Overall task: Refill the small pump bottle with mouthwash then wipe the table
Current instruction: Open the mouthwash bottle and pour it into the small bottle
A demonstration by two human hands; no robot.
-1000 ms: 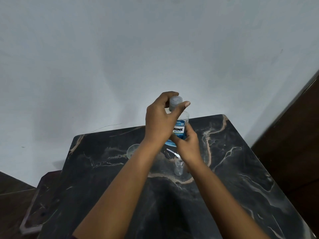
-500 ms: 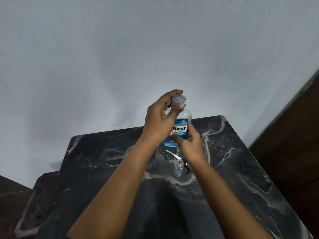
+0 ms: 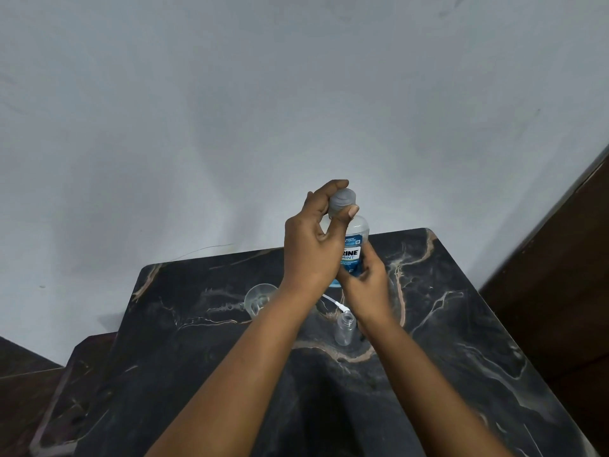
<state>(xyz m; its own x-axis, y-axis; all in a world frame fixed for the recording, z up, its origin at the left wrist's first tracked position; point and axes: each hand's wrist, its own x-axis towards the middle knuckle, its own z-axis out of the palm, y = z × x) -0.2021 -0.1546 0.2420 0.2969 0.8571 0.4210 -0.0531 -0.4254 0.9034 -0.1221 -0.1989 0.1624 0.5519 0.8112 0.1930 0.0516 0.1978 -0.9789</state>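
Observation:
The mouthwash bottle, clear with a blue label, is held upright above the far part of the black marble table. My left hand grips its grey cap between thumb and fingers. My right hand is wrapped around the bottle's lower body. The small clear pump bottle stands open on the table just below my right hand. Its white pump head with tube lies beside it, partly hidden by my arms.
A clear funnel lies on the table left of my left forearm. A pale wall rises behind the table. Dark wooden furniture stands at the right. A lower dark ledge sits at the left.
Both hands and the mouthwash bottle stayed in nearly the same place. My left fingers shifted slightly around the cap.

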